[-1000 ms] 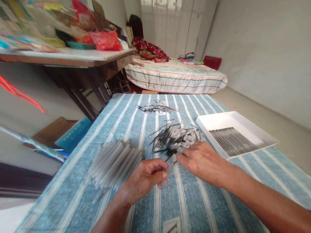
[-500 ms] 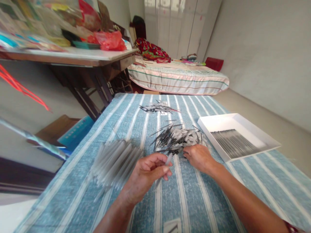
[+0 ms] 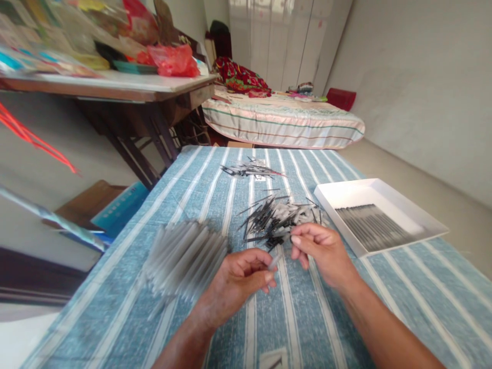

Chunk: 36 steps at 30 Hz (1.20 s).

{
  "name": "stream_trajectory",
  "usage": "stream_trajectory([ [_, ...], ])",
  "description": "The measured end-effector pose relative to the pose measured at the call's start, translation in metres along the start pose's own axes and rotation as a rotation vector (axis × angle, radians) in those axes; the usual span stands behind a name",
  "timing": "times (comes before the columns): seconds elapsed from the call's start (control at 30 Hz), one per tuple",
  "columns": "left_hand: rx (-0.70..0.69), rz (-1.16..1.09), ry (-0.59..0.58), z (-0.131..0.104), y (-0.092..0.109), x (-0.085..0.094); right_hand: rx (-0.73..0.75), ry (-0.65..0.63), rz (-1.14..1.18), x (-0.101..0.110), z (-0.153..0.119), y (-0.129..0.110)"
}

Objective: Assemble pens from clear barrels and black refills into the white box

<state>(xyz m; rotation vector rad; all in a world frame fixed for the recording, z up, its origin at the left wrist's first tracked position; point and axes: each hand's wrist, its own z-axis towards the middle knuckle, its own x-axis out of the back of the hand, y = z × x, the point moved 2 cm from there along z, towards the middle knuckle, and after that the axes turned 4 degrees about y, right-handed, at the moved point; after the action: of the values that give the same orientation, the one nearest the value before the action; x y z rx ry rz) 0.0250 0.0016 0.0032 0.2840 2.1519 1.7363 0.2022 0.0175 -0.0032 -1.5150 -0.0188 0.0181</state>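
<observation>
My left hand (image 3: 249, 271) is closed on a small translucent tube (image 3: 273, 262) between thumb and fingers, over the striped cloth. Just right of it, my right hand (image 3: 317, 248) is pinched at the near edge of a loose pile (image 3: 280, 218) of black and clear small pieces; what its fingertips hold is too small to name. A stack of long grey translucent tubes (image 3: 188, 256) lies left of my left hand. To the right, a white open box (image 3: 346, 233) holds a row of dark thin sticks (image 3: 371, 225).
A smaller pile of thin dark pieces (image 3: 251, 168) lies toward the table's far end. The blue striped tablecloth (image 3: 226, 328) covers the table. A cluttered side table (image 3: 172, 87) stands at the left, with a bed (image 3: 284, 120) beyond.
My right hand has drawn back slightly from the pile and turned, its thumb now showing. My left hand has shifted a little right and down with the tube.
</observation>
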Motion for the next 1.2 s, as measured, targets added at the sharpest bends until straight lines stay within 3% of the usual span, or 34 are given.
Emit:
stream_trajectory([
  [0.1, -0.014, 0.017, -0.023, -0.001, 0.002, -0.003, -0.062, 0.010, 0.363, -0.016, -0.017, 0.000],
  [0.27, -0.024, 0.026, -0.037, -0.002, 0.003, -0.004, -0.130, 0.046, 0.556, -0.034, -0.026, 0.005],
  [0.63, -0.044, -0.046, -0.095, -0.001, -0.003, -0.002, -0.144, 0.025, 0.723, -0.043, -0.027, 0.013],
  [1.2, -0.068, -0.070, -0.113, 0.000, -0.006, -0.001, -0.142, 0.020, 0.758, -0.048, -0.030, 0.014],
])
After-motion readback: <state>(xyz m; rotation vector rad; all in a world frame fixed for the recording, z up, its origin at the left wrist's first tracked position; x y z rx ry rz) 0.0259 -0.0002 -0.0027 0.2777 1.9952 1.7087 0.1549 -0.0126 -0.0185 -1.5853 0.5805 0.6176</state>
